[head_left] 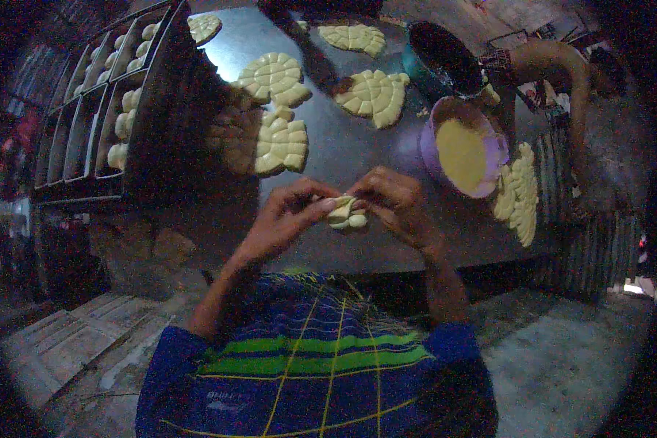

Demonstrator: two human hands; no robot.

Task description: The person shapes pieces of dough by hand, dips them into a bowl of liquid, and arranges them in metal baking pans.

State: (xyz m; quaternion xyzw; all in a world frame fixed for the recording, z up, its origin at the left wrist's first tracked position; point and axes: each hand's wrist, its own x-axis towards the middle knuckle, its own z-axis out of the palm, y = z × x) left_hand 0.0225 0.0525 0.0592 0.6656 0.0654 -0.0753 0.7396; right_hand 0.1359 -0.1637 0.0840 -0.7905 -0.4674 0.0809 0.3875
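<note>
Pale dough [347,217] at the surface's [332,150] six o'clock side, pinched between fingers [318,210] of left hand [288,212] and right hand [394,201], purple tub [431,142] at two o'clock, tins [144,102] at ten.

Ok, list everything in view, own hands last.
Table: one, grey, centre
Dough slabs: at least six, pale yellow, on table
Dough piece: one, pale, centre
Tub: one, purple, right
Bucket: one, teal, upper right
Compartmented rack: one, dark, left
Dough lumps: several, pale, in rack
Corrugated sheeting: uncounted, grey, right
Another person's arm: one, bare, upper right
Striped cloth: one, blue, green, yellow, person's front
Left hand: one, bare, pinching dough
Right hand: one, bare, pinching dough
</note>
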